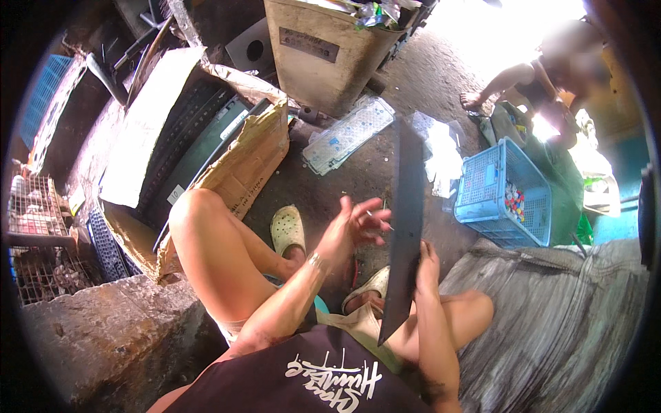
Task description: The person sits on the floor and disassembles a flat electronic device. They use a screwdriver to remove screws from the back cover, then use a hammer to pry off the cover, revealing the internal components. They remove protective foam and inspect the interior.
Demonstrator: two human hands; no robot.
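A long, thin, dark flat panel stands on edge in front of me, tilted and seen at a narrow angle. My right hand grips it by its right side, near the lower half. My left hand is just left of the panel, its fingers spread and slightly smeared by motion. Whether its fingertips touch the panel, I cannot tell. Below, my feet wear pale yellow clogs.
At left stands a cardboard box of dark panels beside a stone block. Patterned sheets lie ahead, near a large bin. A blue crate holds small colourful pieces. Another person crouches at upper right; a grey sack lies nearer.
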